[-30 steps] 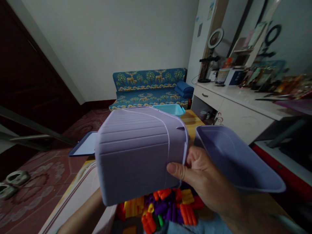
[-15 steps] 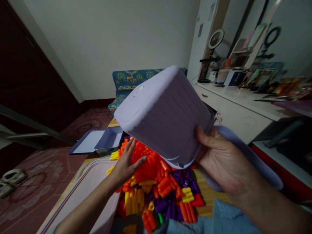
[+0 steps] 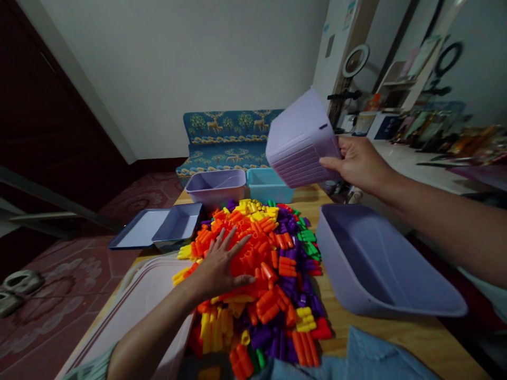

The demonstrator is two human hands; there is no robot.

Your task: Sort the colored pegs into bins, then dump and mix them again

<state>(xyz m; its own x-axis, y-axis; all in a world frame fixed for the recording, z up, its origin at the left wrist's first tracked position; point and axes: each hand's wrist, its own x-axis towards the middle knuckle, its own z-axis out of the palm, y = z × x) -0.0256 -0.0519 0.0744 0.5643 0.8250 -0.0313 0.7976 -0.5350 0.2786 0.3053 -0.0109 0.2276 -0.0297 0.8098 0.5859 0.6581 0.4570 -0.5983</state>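
My right hand (image 3: pixel 356 164) grips the rim of a lilac plastic bin (image 3: pixel 303 140), which is held tilted in the air above the table's far right side, its ribbed outer wall turned toward me. Spread over the middle of the table lies a heap of plastic building blocks (image 3: pixel 273 253) in orange, yellow, purple, green and red. With fingers spread, my left hand (image 3: pixel 224 264) is over the orange blocks at the heap's left; whether it touches them I cannot tell.
At the far end of the wooden table (image 3: pixel 396 338) stand a lilac bin (image 3: pixel 216 195) and a turquoise bin (image 3: pixel 271 190). A large lilac bin (image 3: pixel 356 285) occupies the right side. Left are a dark blue metal tin (image 3: pixel 178 224) and a pale lid (image 3: pixel 134 301). A patterned bench (image 3: pixel 233 134) stands behind.
My right hand has carried the lilac bin up, away and to the right, uncovering the heap and the far bins. My left hand has moved slightly right over the blocks.
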